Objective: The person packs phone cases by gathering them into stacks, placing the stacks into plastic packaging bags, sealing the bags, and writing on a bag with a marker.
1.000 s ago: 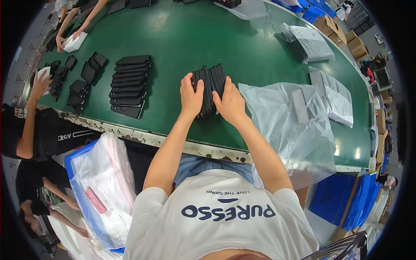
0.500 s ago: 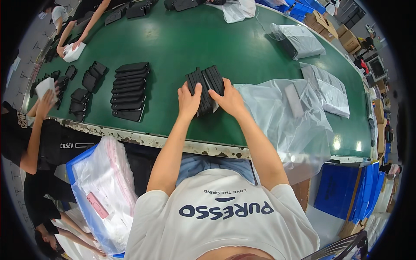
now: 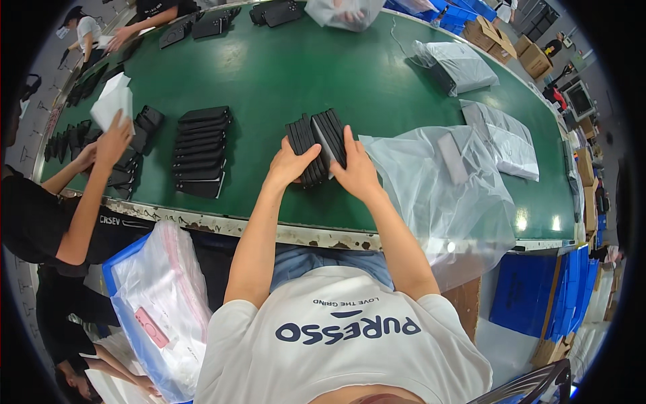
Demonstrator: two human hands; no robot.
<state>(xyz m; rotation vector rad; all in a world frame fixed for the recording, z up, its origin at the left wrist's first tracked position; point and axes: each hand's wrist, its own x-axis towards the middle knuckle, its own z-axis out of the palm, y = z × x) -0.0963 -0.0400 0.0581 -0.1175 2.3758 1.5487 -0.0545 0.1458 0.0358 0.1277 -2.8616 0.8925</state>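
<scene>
Two bundles of black phone cases stand on edge at the table's front middle, slightly fanned apart with a pale gap between. Around the left bundle (image 3: 301, 136) my left hand (image 3: 291, 163) is closed, its thumb across the near side. My right hand (image 3: 359, 174) grips the right bundle (image 3: 332, 124) from the right, fingers along its outer side and thumb by the gap. To the left lies an overlapping row of black phone cases (image 3: 200, 151). Close to my right hand is a clear plastic bag (image 3: 431, 195) with a pale flat piece (image 3: 452, 158) on it.
The green table (image 3: 269, 74) carries wrapped packs (image 3: 464, 66) at the right and more black cases (image 3: 124, 168) at the left. A co-worker's hand (image 3: 114, 141) holds white sheets there. Below the edge, a blue bin (image 3: 124, 266) holds bagged goods and a pink phone case (image 3: 151, 326).
My hands have shifted slightly, and the two bundles now spread wider at the top. At the left, the co-worker's hands with white sheets moved further over the table.
</scene>
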